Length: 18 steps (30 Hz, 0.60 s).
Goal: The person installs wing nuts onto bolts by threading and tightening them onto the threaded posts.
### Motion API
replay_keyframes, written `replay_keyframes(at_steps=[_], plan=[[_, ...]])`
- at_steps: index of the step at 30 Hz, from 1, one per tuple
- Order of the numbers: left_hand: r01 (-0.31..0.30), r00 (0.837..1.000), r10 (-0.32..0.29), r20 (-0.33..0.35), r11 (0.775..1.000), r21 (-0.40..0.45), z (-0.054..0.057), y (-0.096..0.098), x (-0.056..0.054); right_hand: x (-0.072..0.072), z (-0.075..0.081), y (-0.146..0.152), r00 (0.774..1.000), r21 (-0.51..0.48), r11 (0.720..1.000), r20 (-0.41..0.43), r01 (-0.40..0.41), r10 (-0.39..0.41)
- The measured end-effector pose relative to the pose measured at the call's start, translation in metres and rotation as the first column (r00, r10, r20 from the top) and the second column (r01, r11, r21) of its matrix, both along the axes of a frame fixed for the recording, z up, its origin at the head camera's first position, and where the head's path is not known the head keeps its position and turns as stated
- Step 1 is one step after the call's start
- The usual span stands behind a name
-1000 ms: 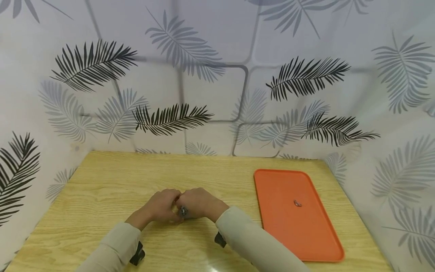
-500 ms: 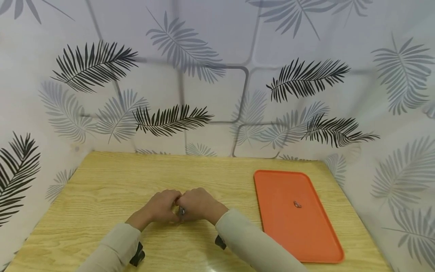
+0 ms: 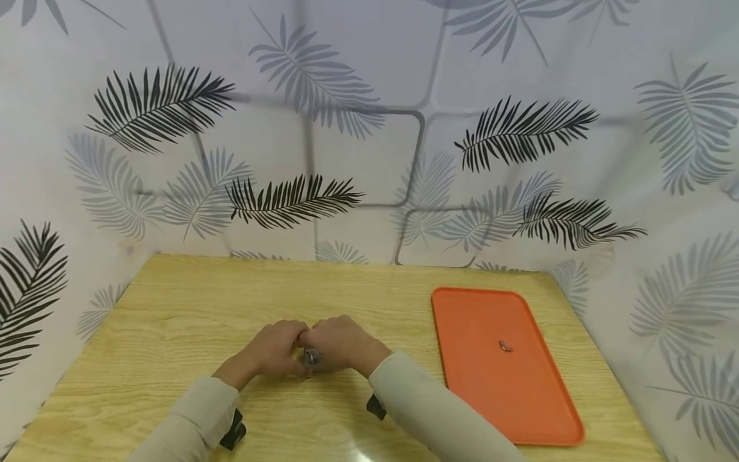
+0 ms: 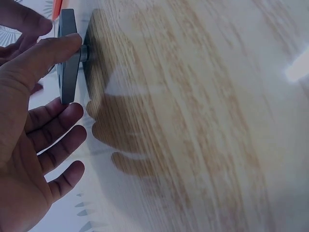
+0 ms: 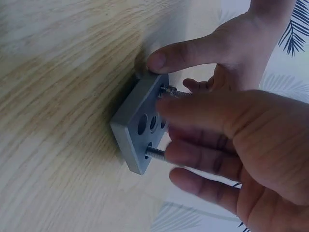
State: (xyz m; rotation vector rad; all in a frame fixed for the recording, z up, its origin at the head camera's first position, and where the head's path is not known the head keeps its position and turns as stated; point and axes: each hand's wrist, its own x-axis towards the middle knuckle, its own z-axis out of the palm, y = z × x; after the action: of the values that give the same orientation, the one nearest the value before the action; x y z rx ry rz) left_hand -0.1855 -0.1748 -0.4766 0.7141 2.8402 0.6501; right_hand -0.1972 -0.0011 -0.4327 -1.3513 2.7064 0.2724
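A thick grey metal plate (image 5: 135, 108) with several round holes stands on edge in the right wrist view, two threaded bolts sticking out of its face. My left hand (image 3: 277, 350) grips it, thumb (image 4: 63, 46) on one side and fingertips against its lower edge. At the upper bolt is a small silver wing nut (image 5: 170, 89), where my right hand (image 3: 339, 346) pinches with a motion-blurred thumb; its index finger is largely hidden. The lower bolt (image 5: 154, 153) passes close by the other right fingers. A bolt head (image 4: 85, 53) shows on the plate's table side.
An orange tray (image 3: 514, 398) lies on the right of the wood-grain table (image 3: 190, 295), with one small silver wing nut (image 3: 505, 346) on it. A leaf-patterned cloth (image 3: 369, 154) stands behind the table and along its sides.
Both hands stay in place around the plate. The right fingers shift slightly at the small metal piece, which shows differently from frame to frame. The tray is unchanged.
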Motion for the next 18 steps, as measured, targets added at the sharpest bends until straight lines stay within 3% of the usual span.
replay_keyframes(at_steps=[7, 18], plan=[[0.005, 1.0, -0.005, 0.001, 1.0, 0.008, 0.0006, -0.0005, 0.0002, -0.0001, -0.0021, -0.0026, 0.997, -0.003, 0.999, 0.062, -0.045, 0.045], [-0.007, 1.0, 0.007, 0.002, 1.0, -0.001, 0.0009, 0.0009, 0.0002, 0.0, -0.0027, -0.0037, 1.0, 0.046, 0.999, -0.019, 0.023, -0.022]])
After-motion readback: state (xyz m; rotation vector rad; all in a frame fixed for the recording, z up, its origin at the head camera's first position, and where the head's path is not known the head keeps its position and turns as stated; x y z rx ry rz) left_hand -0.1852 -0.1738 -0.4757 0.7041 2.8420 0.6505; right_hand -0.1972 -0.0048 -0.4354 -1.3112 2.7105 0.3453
